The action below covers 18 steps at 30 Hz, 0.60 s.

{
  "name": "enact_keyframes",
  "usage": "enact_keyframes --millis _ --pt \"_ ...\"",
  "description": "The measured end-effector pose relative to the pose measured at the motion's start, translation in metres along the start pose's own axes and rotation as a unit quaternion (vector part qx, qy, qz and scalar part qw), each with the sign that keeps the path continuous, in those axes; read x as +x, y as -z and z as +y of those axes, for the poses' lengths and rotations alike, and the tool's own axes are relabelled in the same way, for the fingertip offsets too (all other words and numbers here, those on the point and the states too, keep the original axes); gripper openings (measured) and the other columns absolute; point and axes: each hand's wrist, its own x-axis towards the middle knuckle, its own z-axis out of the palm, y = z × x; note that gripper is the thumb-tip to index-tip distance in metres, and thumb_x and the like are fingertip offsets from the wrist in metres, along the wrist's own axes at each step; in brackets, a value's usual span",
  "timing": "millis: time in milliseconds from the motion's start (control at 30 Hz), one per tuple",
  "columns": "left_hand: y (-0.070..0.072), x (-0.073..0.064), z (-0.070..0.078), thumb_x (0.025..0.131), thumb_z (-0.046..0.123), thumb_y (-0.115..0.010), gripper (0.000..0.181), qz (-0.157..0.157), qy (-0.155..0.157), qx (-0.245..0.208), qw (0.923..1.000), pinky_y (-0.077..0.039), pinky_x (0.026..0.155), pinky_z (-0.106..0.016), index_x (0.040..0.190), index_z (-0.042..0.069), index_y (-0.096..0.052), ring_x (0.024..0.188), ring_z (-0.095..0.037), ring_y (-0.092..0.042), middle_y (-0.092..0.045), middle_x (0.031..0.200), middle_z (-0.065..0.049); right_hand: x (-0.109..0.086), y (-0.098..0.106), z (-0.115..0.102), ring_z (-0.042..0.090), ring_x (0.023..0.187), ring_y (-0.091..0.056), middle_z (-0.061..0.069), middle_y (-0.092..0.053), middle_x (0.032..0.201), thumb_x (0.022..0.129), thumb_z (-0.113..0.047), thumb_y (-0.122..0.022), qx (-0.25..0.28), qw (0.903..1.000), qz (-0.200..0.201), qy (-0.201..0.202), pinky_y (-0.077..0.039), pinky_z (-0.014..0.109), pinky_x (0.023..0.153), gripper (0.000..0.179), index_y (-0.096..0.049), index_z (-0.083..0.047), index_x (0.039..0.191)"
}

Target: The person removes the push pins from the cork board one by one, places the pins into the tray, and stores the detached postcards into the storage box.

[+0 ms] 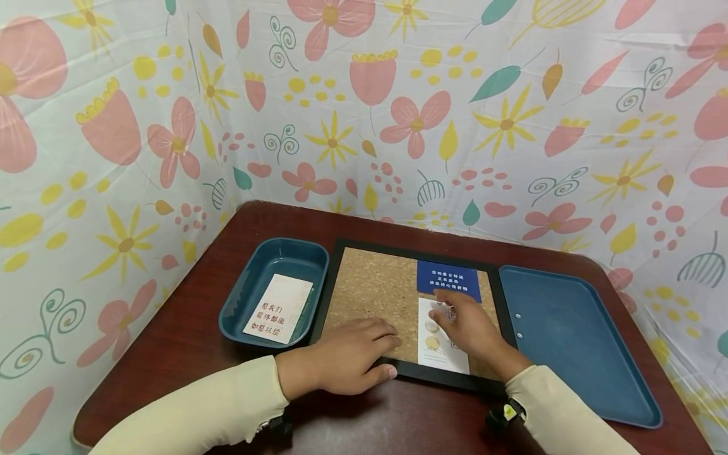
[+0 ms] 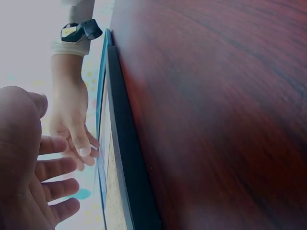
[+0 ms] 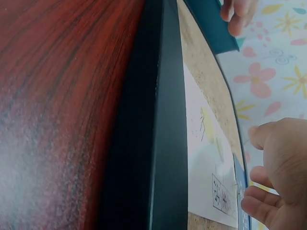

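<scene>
A cork board [image 1: 370,278] in a black frame lies on the table. A blue card [image 1: 449,275] with white writing is at its upper right, and a white card [image 1: 435,347] with a yellowish print lies below it. My right hand [image 1: 472,322] is over the two cards, its thumb apart from its loosely bent fingers, with nothing seen between them. In the right wrist view its fingertips [image 3: 252,203] are close by the blue card's edge. The left hand [image 1: 355,354], palm down and fingers loosely extended, is over the board's near left part and holds nothing.
Left of the board stands a deep blue tray [image 1: 230,309] holding a whitish card [image 1: 279,308] with dark writing. A flat blue tray [image 1: 580,354] lies on the right, with two small pale round bits [image 1: 518,325] at its left side. A flowered cloth [image 1: 364,126] hangs behind the table.
</scene>
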Motion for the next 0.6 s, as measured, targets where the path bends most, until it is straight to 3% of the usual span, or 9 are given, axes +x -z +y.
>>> enact_keyframes --millis 300,600 --pt "-0.008 0.005 0.005 0.109 0.054 -0.037 0.056 -0.022 0.0 -0.002 0.9998 -0.033 0.118 -0.043 0.15 0.019 -0.053 0.145 -0.02 -0.04 -0.051 0.15 0.001 0.001 0.0 0.008 0.041 0.126 -0.056 0.019 -0.066 0.13 0.099 -0.024 -0.071 -0.013 0.9999 0.009 0.005 -0.048 0.059 0.098 0.051 -0.058 -0.001 0.143" --pt "-0.016 0.016 0.011 0.109 0.051 -0.037 0.055 -0.014 -0.032 0.011 0.9993 -0.028 0.12 -0.039 0.15 0.018 -0.052 0.144 -0.019 -0.04 -0.05 0.152 0.001 0.004 0.003 0.013 0.041 0.129 -0.053 0.017 -0.065 0.131 0.1 -0.025 -0.07 -0.033 0.9994 0.003 -0.013 -0.045 0.061 0.101 0.048 -0.06 -0.004 0.142"
